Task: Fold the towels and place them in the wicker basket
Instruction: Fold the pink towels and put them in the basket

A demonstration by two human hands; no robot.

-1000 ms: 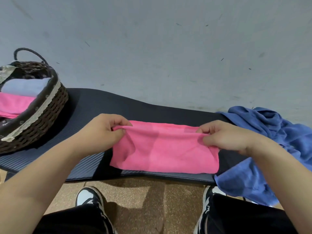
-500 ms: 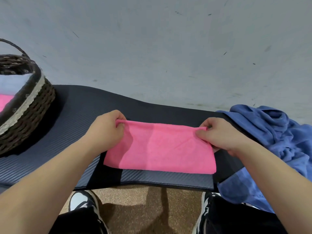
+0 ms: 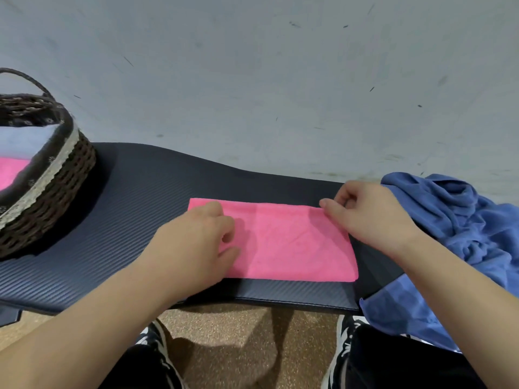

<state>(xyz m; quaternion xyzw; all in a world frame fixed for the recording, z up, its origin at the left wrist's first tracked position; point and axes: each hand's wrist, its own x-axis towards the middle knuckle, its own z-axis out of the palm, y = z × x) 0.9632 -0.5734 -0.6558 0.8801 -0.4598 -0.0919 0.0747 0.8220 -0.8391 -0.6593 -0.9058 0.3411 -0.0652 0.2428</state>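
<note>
Pink folded cloth towel (image 3: 295, 242) lies flat on the dark ribbed mat (image 3: 134, 220), long axis left-to-right, left hand (image 3: 193, 245) resting loosely curled on its left end, right hand (image 3: 368, 217) pinching its far-right corner.

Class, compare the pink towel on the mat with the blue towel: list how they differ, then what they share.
The pink towel lies flat as a neat rectangle; the blue towel is a crumpled heap. The pink towel sits wholly on the mat; the blue towel hangs over its front edge. The left hand and right hand are on the pink towel, not the blue towel. Both are plain cloth outside the basket.
</note>
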